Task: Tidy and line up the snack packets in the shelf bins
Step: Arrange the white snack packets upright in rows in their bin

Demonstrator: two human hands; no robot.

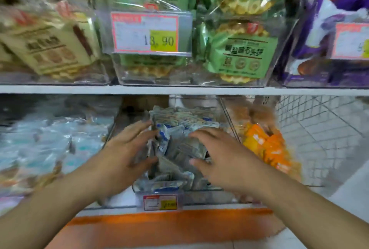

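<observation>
A clear bin [201,195] on the lower shelf holds several small blue-and-white snack packets [175,144] in a loose heap. My left hand [127,144] is at the heap's left side, fingers straight and spread, thumb against the packets. My right hand [221,158] lies over the heap's right side, fingers stretched out flat, thumb touching a packet. Neither hand grips a packet. A neat row of the same packets [179,117] stands at the back of the bin.
Orange packets [265,146] fill the bin to the right, pale blue packets [48,144] the bin to the left. Above the white shelf edge [179,89] stand clear bins of green waffle packs [241,53], beige packs [50,49] and purple packs [323,29]. A wire basket [319,121] is at the right.
</observation>
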